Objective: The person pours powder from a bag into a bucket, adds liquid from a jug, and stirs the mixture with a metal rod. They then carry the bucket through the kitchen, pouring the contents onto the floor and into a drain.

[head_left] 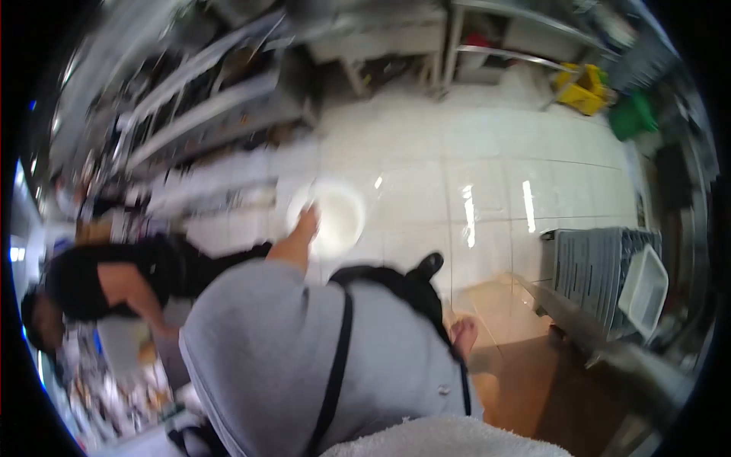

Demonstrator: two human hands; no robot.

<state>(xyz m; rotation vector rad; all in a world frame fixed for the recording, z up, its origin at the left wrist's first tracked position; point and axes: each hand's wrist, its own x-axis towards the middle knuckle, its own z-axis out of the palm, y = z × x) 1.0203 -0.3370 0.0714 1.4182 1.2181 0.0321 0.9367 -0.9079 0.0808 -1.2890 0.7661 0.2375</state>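
Note:
My left hand [308, 219] is closed on the near rim of a round white bucket [343, 218], which is held over the tiled floor. The bucket is open at the top and its inside looks white; whether it holds anything is too blurred to tell. Close to my right side, my right hand [464, 336] has its fingers curled in, with nothing visible in them. My grey sleeve and dark apron straps fill the lower middle.
A co-worker in black [114, 282] stands at the left. Steel counters [221, 107] run along the upper left. Grey stacked crates [590, 266] with a white tub [643, 291] are at the right. A yellow mop bucket [585, 90] and a green bucket [633, 116] stand upper right.

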